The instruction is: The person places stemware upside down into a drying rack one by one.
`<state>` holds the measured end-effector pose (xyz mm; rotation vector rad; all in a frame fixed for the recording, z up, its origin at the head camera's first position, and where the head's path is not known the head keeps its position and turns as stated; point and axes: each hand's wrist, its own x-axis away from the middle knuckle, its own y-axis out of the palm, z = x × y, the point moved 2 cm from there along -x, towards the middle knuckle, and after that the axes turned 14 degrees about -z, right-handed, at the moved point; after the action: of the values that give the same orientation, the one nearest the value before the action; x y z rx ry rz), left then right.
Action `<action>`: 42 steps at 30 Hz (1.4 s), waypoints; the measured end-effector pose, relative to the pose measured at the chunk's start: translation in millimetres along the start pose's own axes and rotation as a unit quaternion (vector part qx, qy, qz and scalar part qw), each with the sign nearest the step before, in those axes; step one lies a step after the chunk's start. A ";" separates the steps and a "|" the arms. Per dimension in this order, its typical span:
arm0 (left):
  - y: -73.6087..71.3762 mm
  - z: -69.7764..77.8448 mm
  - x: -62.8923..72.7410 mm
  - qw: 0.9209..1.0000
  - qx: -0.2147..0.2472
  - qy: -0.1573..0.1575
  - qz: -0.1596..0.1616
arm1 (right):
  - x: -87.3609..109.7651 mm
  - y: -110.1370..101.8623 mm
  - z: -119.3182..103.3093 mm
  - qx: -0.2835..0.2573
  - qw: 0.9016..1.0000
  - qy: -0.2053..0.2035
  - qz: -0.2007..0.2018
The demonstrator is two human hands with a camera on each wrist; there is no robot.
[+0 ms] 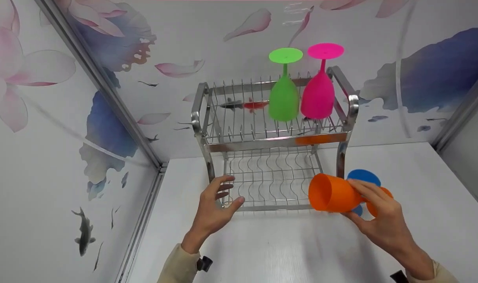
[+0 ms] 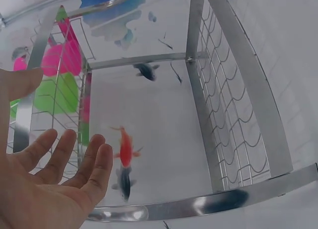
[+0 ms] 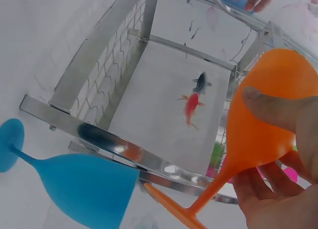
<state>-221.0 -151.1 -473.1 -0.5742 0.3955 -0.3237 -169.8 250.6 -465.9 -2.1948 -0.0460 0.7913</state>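
Head view, goblets in rack, orange goblet in grip

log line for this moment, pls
right hand: grips orange goblet; left hand: empty; on rack: inverted green goblet, inverted pink goblet; blue goblet: beside rack

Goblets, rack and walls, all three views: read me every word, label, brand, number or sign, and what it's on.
There is no readable text in any view.
Orange goblet, blue goblet, green goblet, pink goblet, metal rack: no lettering visible.
Back wall: painted pictures; the pale marks near its top are too blurred to read.
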 end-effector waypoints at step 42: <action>54.6 53.0 -21.3 0.990 0.068 0.083 -0.086 | -37.8 28.0 -47.4 0.092 0.990 -0.101 -0.039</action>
<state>-205.9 -75.0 -458.2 -0.4493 0.4818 -0.5620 -180.0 189.2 -441.9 -1.9215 -0.1527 0.9336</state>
